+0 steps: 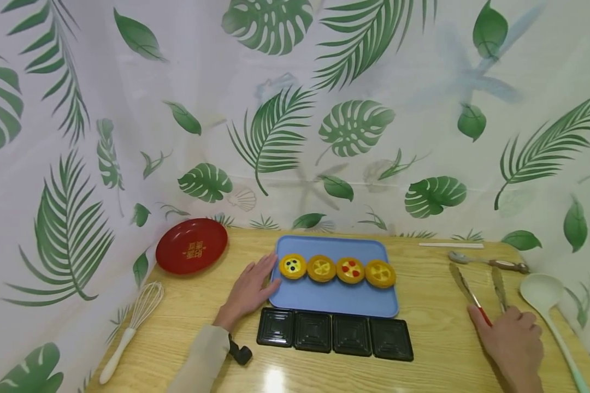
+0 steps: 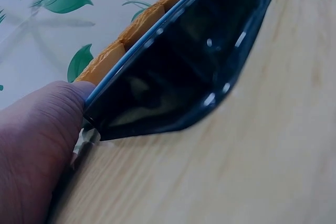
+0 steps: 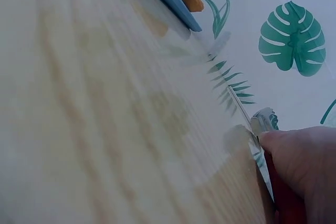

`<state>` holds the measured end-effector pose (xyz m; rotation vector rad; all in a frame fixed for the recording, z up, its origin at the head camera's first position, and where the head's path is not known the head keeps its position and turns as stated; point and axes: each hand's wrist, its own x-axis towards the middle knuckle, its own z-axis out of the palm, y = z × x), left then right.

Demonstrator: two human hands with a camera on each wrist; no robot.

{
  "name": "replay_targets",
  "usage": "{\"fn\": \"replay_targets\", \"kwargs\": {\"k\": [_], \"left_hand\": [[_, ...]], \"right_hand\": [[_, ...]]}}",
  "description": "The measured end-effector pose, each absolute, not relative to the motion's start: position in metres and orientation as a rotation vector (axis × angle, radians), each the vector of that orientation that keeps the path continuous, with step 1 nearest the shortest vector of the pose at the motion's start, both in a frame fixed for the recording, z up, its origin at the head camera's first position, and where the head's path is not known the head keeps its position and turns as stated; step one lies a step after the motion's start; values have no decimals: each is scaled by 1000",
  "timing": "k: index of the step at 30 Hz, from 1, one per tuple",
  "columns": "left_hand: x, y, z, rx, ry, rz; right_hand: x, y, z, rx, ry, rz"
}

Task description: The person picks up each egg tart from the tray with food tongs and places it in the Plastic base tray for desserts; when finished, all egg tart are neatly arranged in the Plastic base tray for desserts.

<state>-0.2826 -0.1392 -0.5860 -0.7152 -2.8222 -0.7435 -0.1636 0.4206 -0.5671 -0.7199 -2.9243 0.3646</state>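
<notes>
My left hand [image 1: 253, 286] lies at the left edge of a blue tray [image 1: 324, 300], its fingers straight and the thumb touching the rim; the left wrist view has that thumb [image 2: 44, 140] close up. Several egg tarts [image 1: 321, 268] sit in a row on the tray, some topped with red or dark fruit. On the right, my right hand [image 1: 513, 341] grips metal tongs [image 1: 464, 285] with red handles, tips apart and pointing away from me. The right wrist view shows the thumb along the red handle [image 3: 287, 203]; the other fingers are mostly hidden there.
Several black square dishes [image 1: 312, 332] line the tray's near side. A red plate [image 1: 192, 246] and a whisk [image 1: 134, 327] lie at left. Around the tongs are white chopsticks [image 1: 451, 245], a spoon [image 1: 491, 261] and a pale ladle [image 1: 543, 290]. A leaf-print curtain [image 1: 275, 136] stands behind.
</notes>
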Motion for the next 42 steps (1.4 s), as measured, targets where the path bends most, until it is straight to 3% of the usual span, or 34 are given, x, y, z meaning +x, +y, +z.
{"fn": "replay_targets", "kwargs": {"k": [19, 31, 42], "left_hand": [[-283, -139, -588, -681, -2857, -621], [-286, -135, -590, -695, -2843, -573], [-286, -136, -589, -695, -2826, -551]], "right_hand": [[-159, 413, -547, -698, -3008, 534], [-151, 380, -535, -191, -3025, 524], [-155, 342, -525, 41, -2981, 458]]}}
